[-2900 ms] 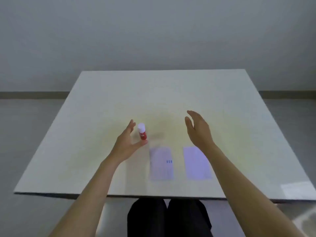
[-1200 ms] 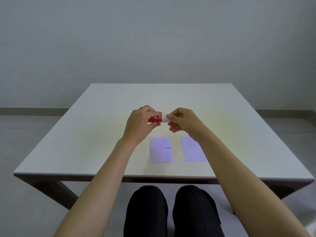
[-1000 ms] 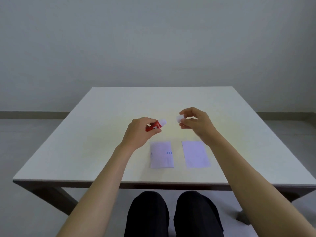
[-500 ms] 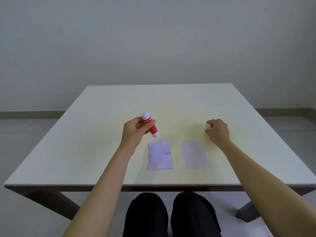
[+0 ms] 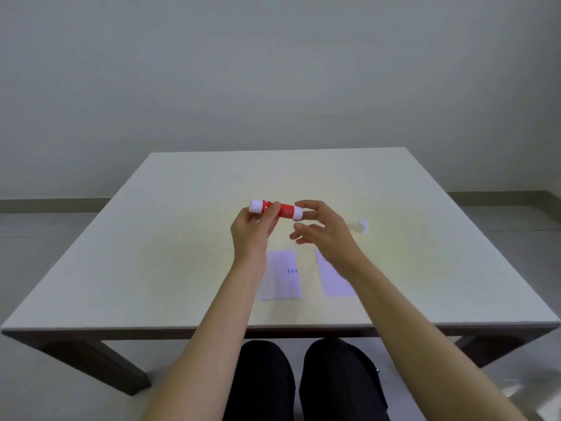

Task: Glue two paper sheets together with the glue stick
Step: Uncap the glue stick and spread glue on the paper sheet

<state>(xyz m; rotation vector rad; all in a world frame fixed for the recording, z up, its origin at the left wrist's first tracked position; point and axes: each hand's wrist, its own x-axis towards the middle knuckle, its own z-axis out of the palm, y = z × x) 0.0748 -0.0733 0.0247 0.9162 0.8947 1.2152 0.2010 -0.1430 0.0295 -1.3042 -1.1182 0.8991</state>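
The left hand (image 5: 253, 232) pinches the red glue stick (image 5: 277, 209) level above the table (image 5: 151, 253), fingers closed around its left half. The right hand (image 5: 326, 230) hangs at its 3 o'clock end, fingers spread and loosely curled, gripping nothing. The white cap (image 5: 363, 226) stands on the table at 3 o'clock of that hand. Two paper sheets, the left sheet (image 5: 283, 276) and right sheet (image 5: 334, 282), lie side by side at 6 o'clock of the hands.

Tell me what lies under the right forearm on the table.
The right paper sheet lies flat there, beside the left paper sheet. Its far-left and near parts show; the right hand and forearm cover its right edge, so any marks there are hidden.
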